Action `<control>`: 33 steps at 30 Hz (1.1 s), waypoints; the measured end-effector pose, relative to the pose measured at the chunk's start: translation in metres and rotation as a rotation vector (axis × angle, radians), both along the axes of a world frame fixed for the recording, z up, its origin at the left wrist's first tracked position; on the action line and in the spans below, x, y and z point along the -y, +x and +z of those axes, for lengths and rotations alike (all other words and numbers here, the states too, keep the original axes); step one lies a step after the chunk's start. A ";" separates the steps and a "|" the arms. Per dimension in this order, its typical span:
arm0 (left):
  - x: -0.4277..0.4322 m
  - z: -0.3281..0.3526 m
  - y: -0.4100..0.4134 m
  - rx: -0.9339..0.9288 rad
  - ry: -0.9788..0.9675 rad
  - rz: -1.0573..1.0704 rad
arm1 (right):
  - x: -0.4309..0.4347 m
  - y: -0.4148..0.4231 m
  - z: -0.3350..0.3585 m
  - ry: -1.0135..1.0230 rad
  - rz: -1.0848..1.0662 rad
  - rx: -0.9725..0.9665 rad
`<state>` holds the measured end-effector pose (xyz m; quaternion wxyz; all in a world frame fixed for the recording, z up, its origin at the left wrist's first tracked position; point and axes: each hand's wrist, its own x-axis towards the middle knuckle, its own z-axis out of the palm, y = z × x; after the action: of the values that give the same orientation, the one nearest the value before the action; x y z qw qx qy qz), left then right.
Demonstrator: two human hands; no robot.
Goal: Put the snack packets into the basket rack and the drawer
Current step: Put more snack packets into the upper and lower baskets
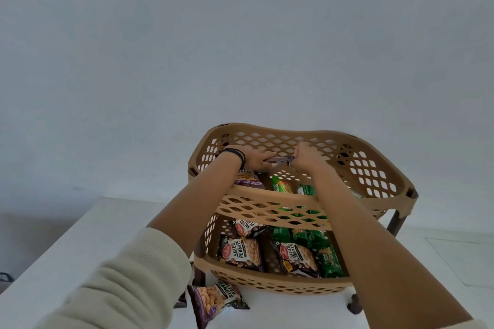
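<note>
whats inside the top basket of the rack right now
In the top basket: a peanut packet at left, two green packets, and a packet held by both hands. The arms and front rim hide the rest.

white table point(112, 222), pale bare wall point(240, 48), dark object at left edge point(5, 277)
</note>
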<state>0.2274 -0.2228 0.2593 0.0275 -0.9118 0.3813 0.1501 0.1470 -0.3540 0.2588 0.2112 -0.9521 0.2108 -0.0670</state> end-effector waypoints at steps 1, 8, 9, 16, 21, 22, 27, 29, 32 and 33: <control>0.000 -0.001 0.000 0.048 0.034 0.005 | -0.001 0.000 0.000 -0.014 0.013 -0.040; -0.008 -0.001 -0.001 0.247 0.266 0.087 | 0.001 -0.001 0.002 -0.026 -0.052 -0.119; -0.008 0.000 0.000 0.209 0.276 0.092 | 0.001 -0.001 0.002 -0.018 -0.063 -0.113; -0.006 0.004 -0.001 0.064 0.206 0.108 | -0.010 -0.004 0.000 -0.128 0.159 -0.366; -0.011 0.008 -0.003 0.054 0.144 0.082 | -0.010 -0.003 -0.002 -0.152 0.289 -0.376; -0.011 0.010 -0.004 0.052 0.125 0.083 | -0.011 -0.003 -0.002 -0.167 0.287 -0.354; -0.014 0.010 -0.003 0.097 0.030 0.079 | -0.010 -0.001 0.001 -0.206 0.149 -0.217; -0.014 0.010 -0.002 0.112 -0.033 0.072 | -0.009 0.000 0.002 -0.193 0.114 -0.159; -0.016 0.012 -0.006 0.065 -0.142 0.088 | -0.006 0.001 0.000 -0.172 0.093 -0.126; -0.019 0.013 -0.008 0.048 -0.185 0.100 | -0.005 0.000 -0.001 -0.173 0.081 -0.123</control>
<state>0.2197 -0.2042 0.2724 -0.0551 -0.9316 0.3469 0.0939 0.1475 -0.3485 0.2582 0.1176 -0.9768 0.1783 -0.0176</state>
